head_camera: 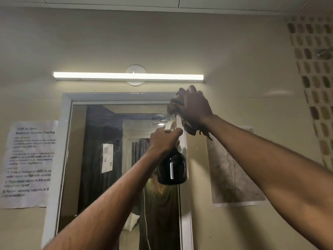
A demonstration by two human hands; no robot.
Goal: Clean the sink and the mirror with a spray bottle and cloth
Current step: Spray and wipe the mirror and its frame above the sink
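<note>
Left hand [164, 139] wraps spray bottle [172, 167] neck, rigid, prob slick; right hand [193, 105] bunches limp cloth [173, 107] on mirror [111, 141]

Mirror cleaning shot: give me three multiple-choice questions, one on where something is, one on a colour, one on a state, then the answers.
1. Where is the cloth?
A. At the mirror's upper right corner
B. On the light bar
C. Draped over the left forearm

2. What colour is the spray bottle body?
A. White
B. Black
C. Red

3. What state is the light bar above the mirror in?
A. Off
B. Covered
C. Lit

Answers:
1 A, the right hand presses it against the top right of the frame.
2 B, the body below the left hand is black with a white comb print.
3 C, it glows bright white.
</note>
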